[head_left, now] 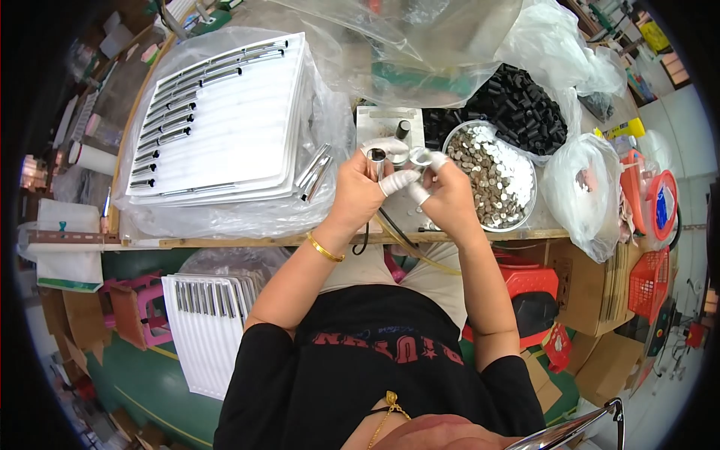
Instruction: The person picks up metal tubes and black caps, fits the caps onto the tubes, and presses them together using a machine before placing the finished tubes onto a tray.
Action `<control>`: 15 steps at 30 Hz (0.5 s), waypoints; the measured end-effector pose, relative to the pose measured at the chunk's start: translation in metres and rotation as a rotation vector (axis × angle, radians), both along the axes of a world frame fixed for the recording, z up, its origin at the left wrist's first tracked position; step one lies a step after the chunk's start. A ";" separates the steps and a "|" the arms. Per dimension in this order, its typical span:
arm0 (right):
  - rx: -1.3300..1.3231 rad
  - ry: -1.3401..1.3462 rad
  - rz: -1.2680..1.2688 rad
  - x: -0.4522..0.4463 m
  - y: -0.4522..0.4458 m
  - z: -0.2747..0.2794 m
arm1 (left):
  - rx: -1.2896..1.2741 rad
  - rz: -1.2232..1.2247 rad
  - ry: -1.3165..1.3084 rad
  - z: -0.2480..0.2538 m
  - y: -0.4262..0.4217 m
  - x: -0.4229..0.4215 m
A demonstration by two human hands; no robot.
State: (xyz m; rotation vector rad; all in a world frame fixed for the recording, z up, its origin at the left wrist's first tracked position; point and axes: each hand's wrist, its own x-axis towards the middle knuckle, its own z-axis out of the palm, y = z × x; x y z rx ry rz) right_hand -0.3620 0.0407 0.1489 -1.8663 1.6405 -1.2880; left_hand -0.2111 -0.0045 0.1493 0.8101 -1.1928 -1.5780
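My left hand (pixel 358 187) is closed around a shiny chrome tube (pixel 377 156), its dark open end facing up. White finger covers wrap the fingertips of both hands. Close beside it, my right hand (pixel 452 196) has its thumb and fingers pinched together near the tube; what they hold is too small to make out. Just beyond the hands, a black cylindrical piece (pixel 403 129) stands on a pale fixture plate (pixel 369 120). To the right of my right hand sits a round tub (pixel 534 196) of small metal discs (pixel 480 161).
At left, a white ribbed tray (pixel 247 112) bears a row of chrome tubes on plastic wrapping. Several loose tubes (pixel 315 172) lie beside it. Black caps (pixel 517 109) are heaped at back right, near a clear plastic bag (pixel 581 187). Another tray (pixel 206 330) stands below the table edge.
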 end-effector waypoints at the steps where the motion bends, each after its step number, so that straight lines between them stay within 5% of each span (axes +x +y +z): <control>1: -0.007 -0.138 -0.045 -0.003 -0.001 -0.006 | -0.140 0.057 -0.118 -0.009 -0.005 0.002; 4: 0.094 -0.676 -0.151 -0.010 -0.014 0.003 | -0.404 0.153 -0.464 -0.024 -0.024 0.006; 6: -0.059 -0.752 -0.117 -0.012 -0.036 -0.002 | -0.777 0.187 -0.971 -0.033 -0.034 0.003; 15: -0.065 -0.809 -0.048 -0.001 -0.062 -0.008 | -0.885 0.183 -0.988 -0.053 -0.043 -0.005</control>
